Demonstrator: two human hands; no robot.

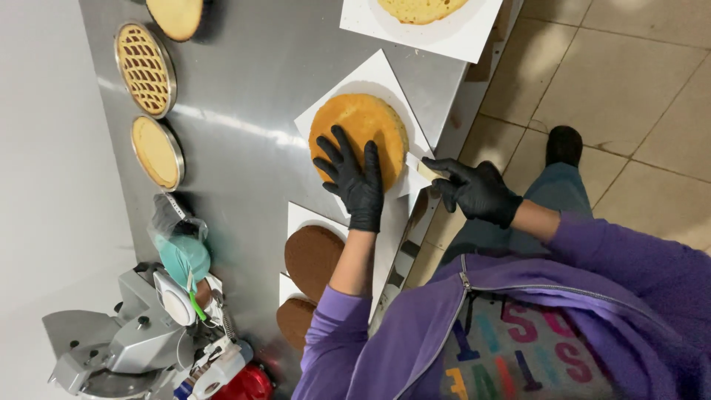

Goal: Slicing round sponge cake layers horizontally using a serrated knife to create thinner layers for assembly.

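A round golden sponge cake lies on a white square board near the edge of a steel table. My left hand, in a black glove, rests flat on top of the cake with its fingers spread. Just off the table edge, my right hand, also gloved in black, grips a knife. The pale blade points at the cake's side, at its rim. Both sleeves are purple.
Two brown cake rounds lie on white boards under my left forearm. Another pale sponge sits on a board at the top. A lattice tart and two plain rounds line the far side. A grey machine stands at the lower left. The floor is tiled.
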